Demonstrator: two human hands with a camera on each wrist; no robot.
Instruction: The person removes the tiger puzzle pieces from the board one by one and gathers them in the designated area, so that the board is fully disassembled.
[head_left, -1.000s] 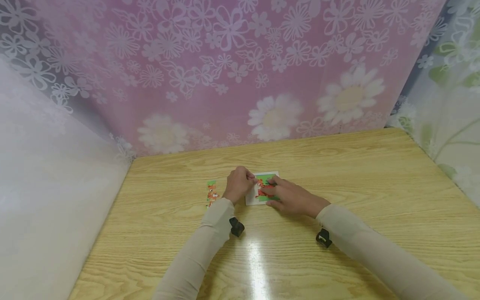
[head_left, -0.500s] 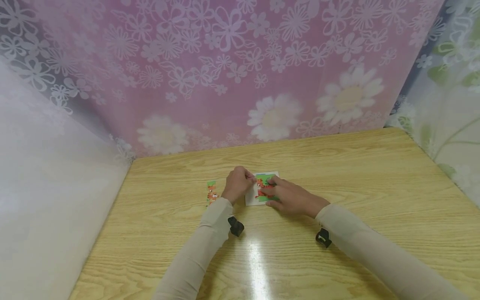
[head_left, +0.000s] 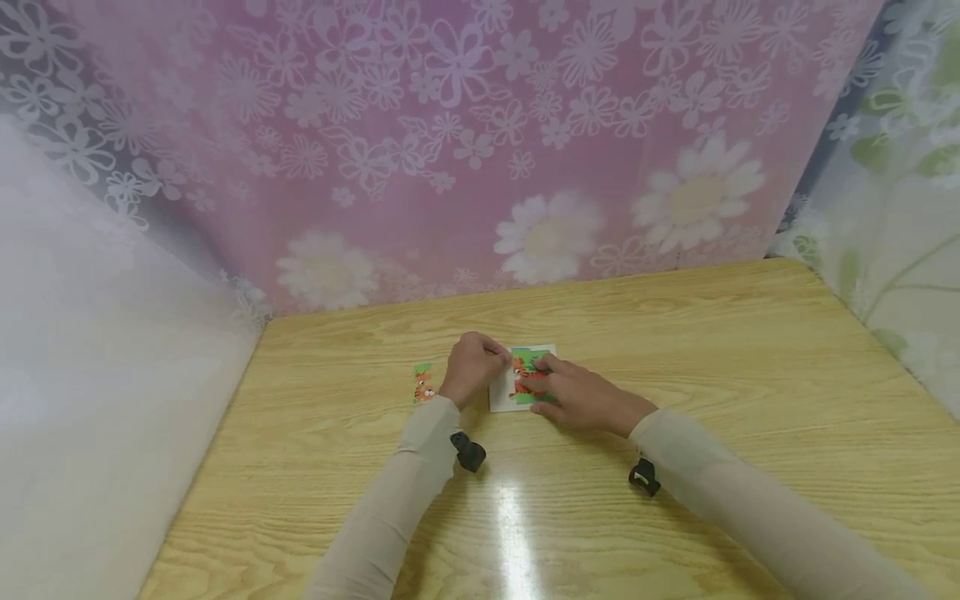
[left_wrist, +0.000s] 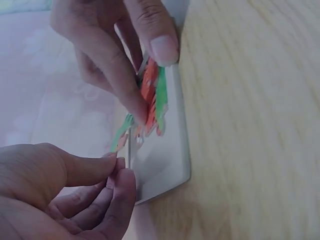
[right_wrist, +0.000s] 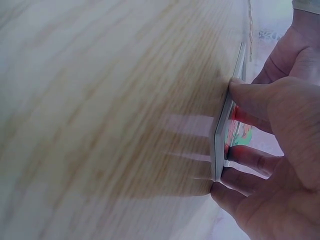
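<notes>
A shallow white puzzle tray (head_left: 500, 395) lies on the table, its right part filled with joined pieces (left_wrist: 149, 86) of a red-orange striped animal on green. Over the tray's left edge, my left hand (head_left: 472, 371) pinches a small puzzle piece (left_wrist: 120, 138), green and pale orange, between thumb and fingertips. My right hand (head_left: 592, 398) rests spread on the tray. Its thumb touches the near rim in the right wrist view, and other fingertips press on the joined pieces and the right-hand side. Left of my left hand lie loose puzzle pieces (head_left: 423, 385) with an orange animal face, partly hidden by my wrist.
The wood-grain table (head_left: 675, 333) spreads around the tray on all sides. A pink flowered curtain (head_left: 420, 200) hangs along its back edge, a white one (head_left: 97, 333) at the left. Black wrist cameras (head_left: 468, 452) sit under both sleeves.
My left hand has shifted very slightly left, and its wrist now covers more of the loose pieces. The right hand stays on the tray as before.
</notes>
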